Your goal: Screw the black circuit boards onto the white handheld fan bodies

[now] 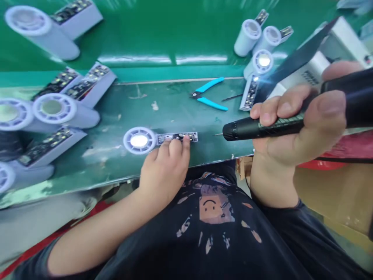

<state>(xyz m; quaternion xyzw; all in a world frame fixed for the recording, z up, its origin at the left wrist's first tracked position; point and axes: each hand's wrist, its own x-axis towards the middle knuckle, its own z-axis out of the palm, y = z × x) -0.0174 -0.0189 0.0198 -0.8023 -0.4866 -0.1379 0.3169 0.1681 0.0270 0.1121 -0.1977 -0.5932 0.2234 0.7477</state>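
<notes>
White unit (140, 140): centre of frame, on green bench (110, 165), circuit board (175, 137) face up
Left hand (164, 167): fingers on board, can't tell if gripping
Right hand (303, 138): wrapped round black screwdriver (241, 130), bit apart from board
Blue-handled cutters (208, 86): upper middle

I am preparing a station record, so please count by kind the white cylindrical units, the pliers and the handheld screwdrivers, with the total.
White cylindrical units: 8 (two cut by the left edge)
Pliers: 1
Handheld screwdriver: 1
Total: 10
</notes>
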